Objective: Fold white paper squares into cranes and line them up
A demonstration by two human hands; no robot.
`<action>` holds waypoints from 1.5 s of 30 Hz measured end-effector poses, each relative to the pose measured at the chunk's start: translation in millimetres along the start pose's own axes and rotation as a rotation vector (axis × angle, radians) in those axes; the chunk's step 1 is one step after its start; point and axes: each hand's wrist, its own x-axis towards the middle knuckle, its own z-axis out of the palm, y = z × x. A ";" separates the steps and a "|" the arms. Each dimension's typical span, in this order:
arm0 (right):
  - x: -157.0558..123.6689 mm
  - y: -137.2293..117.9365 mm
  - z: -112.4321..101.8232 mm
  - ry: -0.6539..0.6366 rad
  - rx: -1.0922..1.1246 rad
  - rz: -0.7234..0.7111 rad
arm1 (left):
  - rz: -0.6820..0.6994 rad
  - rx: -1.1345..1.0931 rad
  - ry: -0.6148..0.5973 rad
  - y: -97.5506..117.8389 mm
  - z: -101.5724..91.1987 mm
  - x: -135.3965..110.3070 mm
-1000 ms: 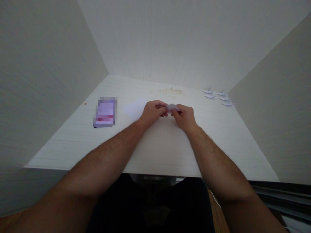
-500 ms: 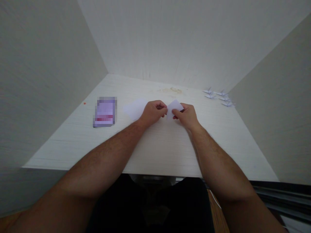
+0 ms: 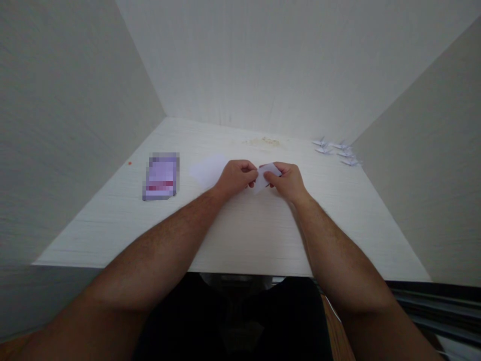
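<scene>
Between my hands, just above the table, is a small folded piece of white paper (image 3: 269, 173). My right hand (image 3: 288, 179) grips its right side, thumb on top and fingers behind. At the paper's left edge, the thumb and fingertips of my left hand (image 3: 239, 175) are pinched together on it. The fingers partly hide the folds. Left of my left hand lies a white sheet of paper (image 3: 208, 170), flat on the table and partly covered by that hand.
A blurred purple packet (image 3: 161, 175) lies at the left of the white table (image 3: 251, 235). Several folded paper cranes (image 3: 338, 150) sit at the back right. An orange speck (image 3: 130, 163) is near the left edge. Walls enclose the left, back and right sides.
The paper has turned and tilted between my hands, its upper corner now lower and its lower part further down-left. Both hands keep their grip in nearly the same place.
</scene>
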 end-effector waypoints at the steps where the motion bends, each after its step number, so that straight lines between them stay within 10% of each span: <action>1: -0.1 0.2 0.3 -0.009 0.014 -0.002 | -0.004 -0.005 -0.004 -0.2 0.0 0.0; 45: -2.8 -2.5 -2.9 -0.130 0.279 0.027 | -0.055 -0.267 0.032 -5.9 -1.8 4.0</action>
